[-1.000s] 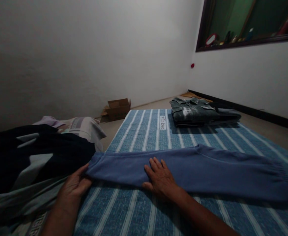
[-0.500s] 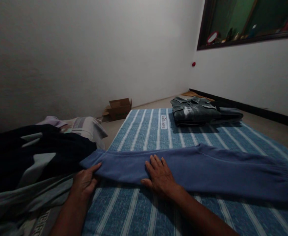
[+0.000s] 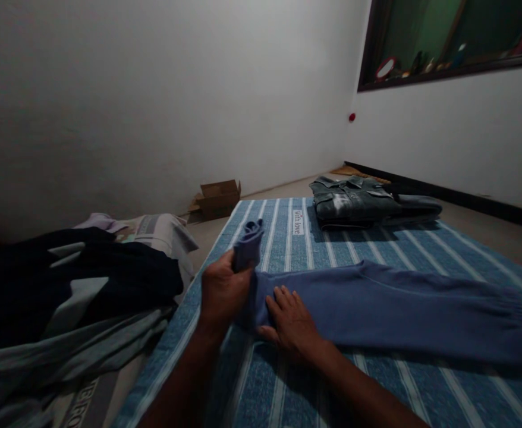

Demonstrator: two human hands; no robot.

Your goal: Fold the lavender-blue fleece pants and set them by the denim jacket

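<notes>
Pressing flat on the blue trousers (image 3: 377, 303), the right hand (image 3: 292, 324) lies with fingers spread and pins the cloth to the striped blanket (image 3: 288, 386). Just beside it, the left hand (image 3: 220, 291) is clamped on the trousers' near end, lifted and turned over toward the middle. By the look of it the first fold is only begun: the long leg lies stretched out to the right, unfolded. At the left lies a heap of dark and pale clothes (image 3: 65, 297), apparently not yet folded. Farther off, a folded denim garment (image 3: 359, 202) rests at the blanket's far end, seemingly done, and a cardboard box (image 3: 219, 197) stands by the wall.
</notes>
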